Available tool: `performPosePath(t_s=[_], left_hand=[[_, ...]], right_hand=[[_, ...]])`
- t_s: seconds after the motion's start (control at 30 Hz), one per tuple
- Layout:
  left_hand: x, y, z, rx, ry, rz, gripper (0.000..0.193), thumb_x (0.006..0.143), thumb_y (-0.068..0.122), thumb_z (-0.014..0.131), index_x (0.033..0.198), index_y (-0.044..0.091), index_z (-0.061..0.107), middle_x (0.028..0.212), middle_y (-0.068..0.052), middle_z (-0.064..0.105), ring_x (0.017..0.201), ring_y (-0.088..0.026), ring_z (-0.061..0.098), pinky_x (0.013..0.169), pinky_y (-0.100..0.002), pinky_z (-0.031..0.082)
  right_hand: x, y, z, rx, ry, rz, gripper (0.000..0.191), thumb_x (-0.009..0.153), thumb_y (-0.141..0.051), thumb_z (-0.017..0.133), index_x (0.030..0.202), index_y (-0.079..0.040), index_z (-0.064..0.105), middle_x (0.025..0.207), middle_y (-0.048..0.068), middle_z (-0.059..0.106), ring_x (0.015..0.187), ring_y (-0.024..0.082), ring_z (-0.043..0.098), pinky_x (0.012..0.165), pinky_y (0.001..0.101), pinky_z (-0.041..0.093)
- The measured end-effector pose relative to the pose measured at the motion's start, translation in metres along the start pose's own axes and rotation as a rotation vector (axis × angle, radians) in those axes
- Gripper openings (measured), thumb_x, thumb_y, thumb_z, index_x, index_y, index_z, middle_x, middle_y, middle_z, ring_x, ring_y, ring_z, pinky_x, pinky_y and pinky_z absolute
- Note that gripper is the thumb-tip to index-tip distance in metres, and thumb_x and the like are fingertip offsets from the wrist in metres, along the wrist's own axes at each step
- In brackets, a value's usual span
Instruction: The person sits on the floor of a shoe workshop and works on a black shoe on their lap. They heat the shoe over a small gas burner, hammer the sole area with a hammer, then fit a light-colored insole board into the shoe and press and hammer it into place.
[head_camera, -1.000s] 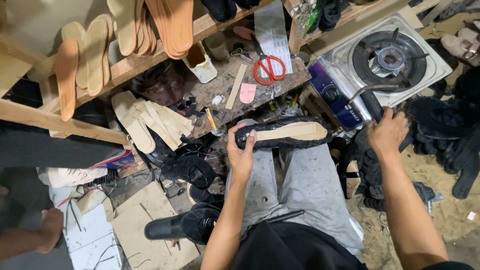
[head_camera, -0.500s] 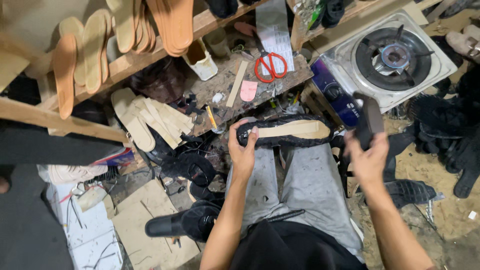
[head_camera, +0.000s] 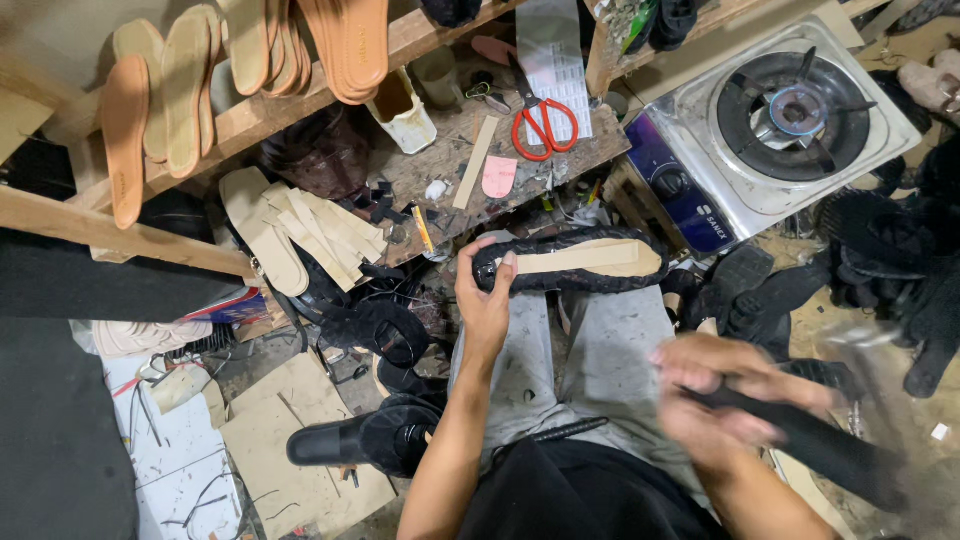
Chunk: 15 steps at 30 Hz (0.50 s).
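Observation:
My left hand (head_camera: 487, 300) grips the heel end of a black shoe (head_camera: 570, 262) lying sole-up across my grey-trousered knees, a tan insole board showing on it. My right hand (head_camera: 735, 390) is blurred with motion low on the right and is closed round the black handle of a tool (head_camera: 820, 445). The tool's head, a pale blur (head_camera: 862, 338), cannot be made out clearly. The tool sits well below and to the right of the shoe, apart from it.
A single-burner gas stove (head_camera: 790, 115) stands at the upper right. Red-handled scissors (head_camera: 543, 122) lie on a cluttered wooden bench (head_camera: 450, 170). Tan soles (head_camera: 190, 90) line a wooden rack. Black shoes and uppers (head_camera: 880, 260) pile on the right; a black shoe (head_camera: 360, 440) lies on cardboard.
My right hand has drawn the black-handled tool away from beside the stove, down and toward my lap. My left hand and the shoe have stayed in place.

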<state>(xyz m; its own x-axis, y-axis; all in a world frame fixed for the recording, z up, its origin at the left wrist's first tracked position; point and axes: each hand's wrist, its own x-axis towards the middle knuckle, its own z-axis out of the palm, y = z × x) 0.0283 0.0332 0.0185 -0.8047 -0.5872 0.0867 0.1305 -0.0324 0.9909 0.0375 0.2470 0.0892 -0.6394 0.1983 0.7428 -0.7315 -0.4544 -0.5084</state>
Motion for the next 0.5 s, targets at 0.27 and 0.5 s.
performPosePath(t_s=[0.27,0.5], left_hand=[[0.001,-0.007,-0.001,-0.063,-0.032,-0.017,0.030,0.095,0.004,0.070,0.123,0.002,0.059,0.103,-0.004,0.064,0.091,-0.009,0.061,0.082,-0.024,0.053],[0.001,-0.012,-0.003,-0.127,-0.038,-0.031,0.033,0.094,0.003,0.070,0.125,0.002,0.058,0.107,-0.004,0.064,0.093,-0.010,0.062,0.083,-0.025,0.055]], right_hand=[[-0.022,0.001,-0.017,-0.615,-0.290,0.738,0.026,0.103,-0.029,0.064,0.094,-0.005,0.066,0.069,0.008,0.061,0.058,0.018,0.060,0.054,0.0325,0.049],[-0.018,0.013,-0.012,-0.537,-0.284,0.727,0.024,0.098,-0.022,0.063,0.110,-0.002,0.057,0.076,0.010,0.058,0.059,0.018,0.056,0.054,0.0353,0.049]])
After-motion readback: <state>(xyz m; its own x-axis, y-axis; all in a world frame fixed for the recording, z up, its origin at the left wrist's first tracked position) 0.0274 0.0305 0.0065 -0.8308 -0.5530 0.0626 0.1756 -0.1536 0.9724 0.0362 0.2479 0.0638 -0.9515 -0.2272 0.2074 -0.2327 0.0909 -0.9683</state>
